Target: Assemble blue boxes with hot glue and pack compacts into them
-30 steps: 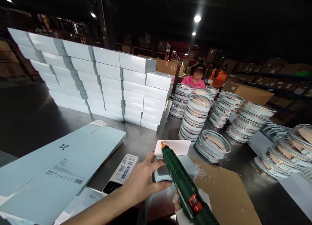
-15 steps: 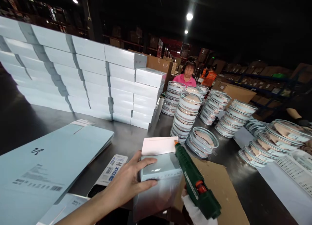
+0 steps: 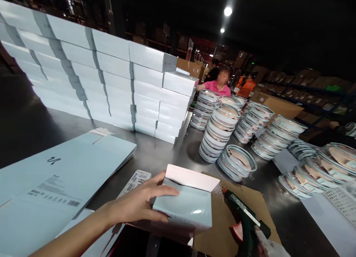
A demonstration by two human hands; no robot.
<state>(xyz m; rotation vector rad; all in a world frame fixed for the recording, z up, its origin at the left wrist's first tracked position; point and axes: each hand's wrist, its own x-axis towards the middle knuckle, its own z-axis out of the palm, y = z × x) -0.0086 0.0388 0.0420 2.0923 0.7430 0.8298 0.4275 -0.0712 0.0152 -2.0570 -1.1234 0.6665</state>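
My left hand (image 3: 144,201) grips the left side of a light blue carton (image 3: 186,203), thumb and fingers spread over its top edges. The carton's flap (image 3: 191,177), white on the inside, stands raised along the far edge. Low on the right, my right hand (image 3: 267,242) in a white glove is on the rear of a dark green glue gun (image 3: 244,208); its fingers are partly hidden. The gun's red trigger (image 3: 237,231) is uncovered, and its orange nozzle is over a brown cardboard sheet (image 3: 219,220), just right of the carton.
Flat light blue cartons (image 3: 66,175) lie at left, near a labelled white packet (image 3: 137,181). A wall of stacked white boxes (image 3: 111,79) stands behind. Stacks of round clear-lidded containers (image 3: 219,132) fill the right side. Across the table is a person in pink (image 3: 218,86).
The glue gun has moved away from the flap, rightward and down over the cardboard. The carton has turned and tilted in my left hand. The view has shifted slightly.
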